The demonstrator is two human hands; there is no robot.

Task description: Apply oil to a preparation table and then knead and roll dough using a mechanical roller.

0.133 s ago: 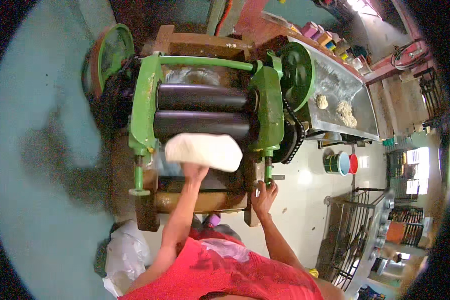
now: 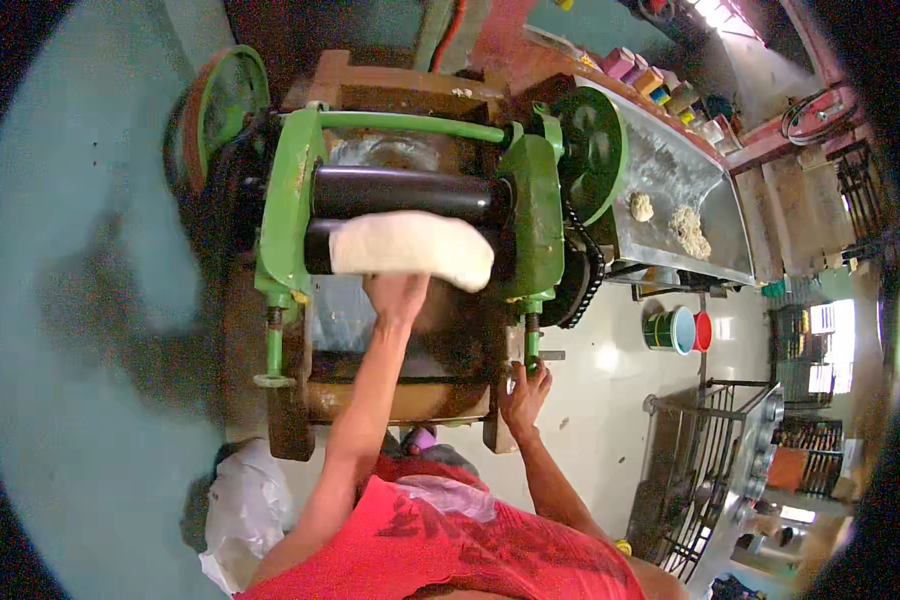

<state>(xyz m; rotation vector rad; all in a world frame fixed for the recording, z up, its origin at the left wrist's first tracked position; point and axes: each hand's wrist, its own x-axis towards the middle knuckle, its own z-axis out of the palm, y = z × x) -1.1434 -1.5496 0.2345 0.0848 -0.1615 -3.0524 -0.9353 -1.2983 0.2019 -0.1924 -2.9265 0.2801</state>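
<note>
My left hand (image 2: 397, 297) is closed on the near edge of a thick pale slab of dough (image 2: 410, 245), blurred at its edges. The dough is over the nearer of two dark rollers (image 2: 410, 192) in a green-framed dough sheeter (image 2: 535, 210); I cannot tell whether it touches that roller. My right hand (image 2: 523, 398) is at the machine's near right corner, its fingers curled round the lower end of a green adjusting screw (image 2: 532, 345). The matching screw (image 2: 274, 350) on the left ends in a small handwheel.
A chain (image 2: 588, 260) and green wheel (image 2: 592, 155) run exposed along the machine's right side. Beyond stands a metal table (image 2: 670, 140) with dough lumps (image 2: 688, 230). Buckets (image 2: 682, 330) and a metal rack (image 2: 710, 450) are on the right; a white plastic sack (image 2: 245, 510) lies at lower left.
My left hand has moved the dough forward, away from me, from in front of the rollers to over the nearer one. My right hand has stayed at the screw.
</note>
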